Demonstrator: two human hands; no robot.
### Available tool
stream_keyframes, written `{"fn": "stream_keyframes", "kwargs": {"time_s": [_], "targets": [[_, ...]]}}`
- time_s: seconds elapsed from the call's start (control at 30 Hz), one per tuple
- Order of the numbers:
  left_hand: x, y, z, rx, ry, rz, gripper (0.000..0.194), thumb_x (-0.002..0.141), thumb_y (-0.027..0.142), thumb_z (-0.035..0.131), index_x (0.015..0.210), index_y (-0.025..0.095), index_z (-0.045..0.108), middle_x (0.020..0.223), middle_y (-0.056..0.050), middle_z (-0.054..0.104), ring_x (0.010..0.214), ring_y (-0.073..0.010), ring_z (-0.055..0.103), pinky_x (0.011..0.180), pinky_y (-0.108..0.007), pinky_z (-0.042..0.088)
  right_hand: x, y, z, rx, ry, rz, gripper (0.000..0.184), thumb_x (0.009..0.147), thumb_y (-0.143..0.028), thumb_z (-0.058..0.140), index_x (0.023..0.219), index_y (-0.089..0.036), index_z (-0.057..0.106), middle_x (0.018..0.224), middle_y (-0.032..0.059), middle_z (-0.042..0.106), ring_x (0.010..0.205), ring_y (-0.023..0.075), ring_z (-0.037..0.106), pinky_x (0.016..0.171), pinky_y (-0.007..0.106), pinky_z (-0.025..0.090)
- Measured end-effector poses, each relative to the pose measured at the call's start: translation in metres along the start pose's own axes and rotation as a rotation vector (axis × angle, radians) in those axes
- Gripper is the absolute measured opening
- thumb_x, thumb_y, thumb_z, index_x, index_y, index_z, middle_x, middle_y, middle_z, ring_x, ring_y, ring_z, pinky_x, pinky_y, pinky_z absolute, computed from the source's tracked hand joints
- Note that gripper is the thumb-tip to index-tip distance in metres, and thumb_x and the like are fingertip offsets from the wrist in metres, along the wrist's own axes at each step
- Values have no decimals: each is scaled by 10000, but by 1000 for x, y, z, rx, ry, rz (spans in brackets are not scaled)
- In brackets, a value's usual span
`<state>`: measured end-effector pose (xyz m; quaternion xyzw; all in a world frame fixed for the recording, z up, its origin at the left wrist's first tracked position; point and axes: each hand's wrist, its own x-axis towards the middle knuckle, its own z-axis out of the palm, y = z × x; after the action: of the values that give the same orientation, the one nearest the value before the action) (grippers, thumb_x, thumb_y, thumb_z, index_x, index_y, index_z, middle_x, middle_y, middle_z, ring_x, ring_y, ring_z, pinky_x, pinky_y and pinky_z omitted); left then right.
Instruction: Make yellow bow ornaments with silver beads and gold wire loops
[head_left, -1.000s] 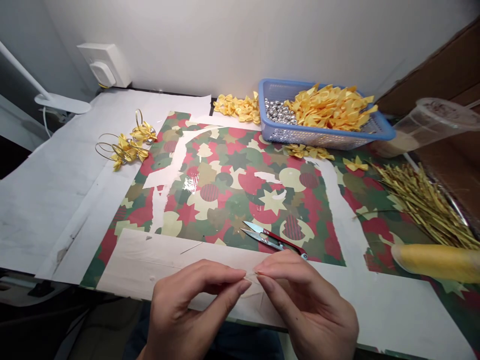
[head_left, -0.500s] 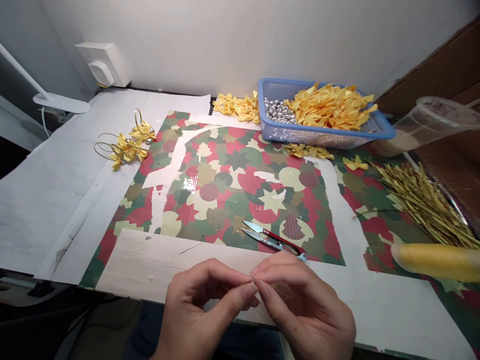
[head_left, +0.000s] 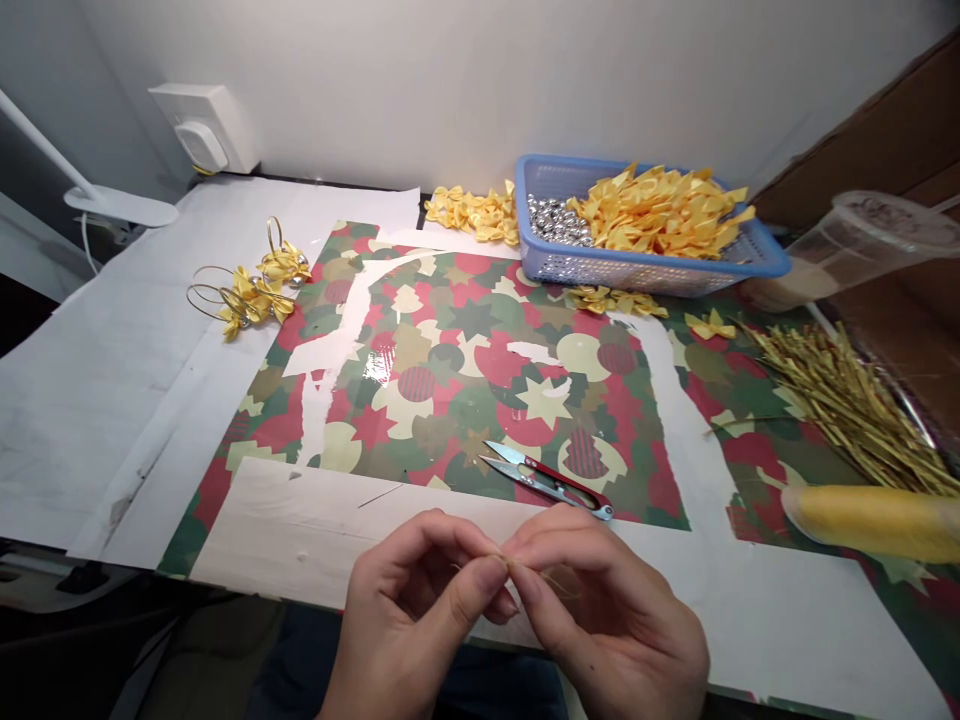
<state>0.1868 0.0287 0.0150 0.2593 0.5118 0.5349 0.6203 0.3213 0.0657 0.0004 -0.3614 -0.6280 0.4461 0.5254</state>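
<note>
Pinching a fine gold strand (head_left: 514, 568), seemingly light and springy, best held near its end; clamping it between the grips of the left hand (head_left: 411, 622) and right hand (head_left: 606, 618) above the paper-covered bench (head_left: 82, 420); thread snips (head_left: 546, 480) lying just beyond.

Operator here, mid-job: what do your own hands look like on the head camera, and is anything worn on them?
The left hand and right hand are bare, with no gloves, rings or bracelets visible. The fingernails look short and unpainted. No sleeve cuff shows; dark clothing appears below the hands.
</note>
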Motion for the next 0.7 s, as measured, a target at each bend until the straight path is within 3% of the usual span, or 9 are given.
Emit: {"fn": "stream_keyframes", "kwargs": {"time_s": [0.1,0.3,0.5,0.7], "targets": [[-2,-1,4,-45,7,-24,109,814,228,710,715,183,694,630,23,681,595,-71,642,601,-111,529,1,-1,-1,0,-20,10,188,787,-22,638,811,-205,670,663,4,656,592,144,605,520,257,506],[-5,-1,18,-241,172,-104,231,680,330,824,634,172,663,547,37,639,532,-70,602,557,-126,508,4,-2,0,17,-19,-3,178,791,-32,641,810,-207,666,651,4,659,593,146,600,513,255,495],[-5,0,11,-78,161,-53,185,662,297,827,632,180,687,585,17,660,540,-80,580,546,-144,492,2,-2,-1,1,-22,-10,183,792,-29,638,819,-209,663,677,13,675,614,148,607,515,250,497],[-9,2,12,1,293,-12,137,555,155,844,587,216,725,548,29,674,531,-77,588,530,-125,473,1,-1,0,7,-27,3,193,790,-24,625,813,-213,660,673,12,666,614,151,603,515,254,501]]}}
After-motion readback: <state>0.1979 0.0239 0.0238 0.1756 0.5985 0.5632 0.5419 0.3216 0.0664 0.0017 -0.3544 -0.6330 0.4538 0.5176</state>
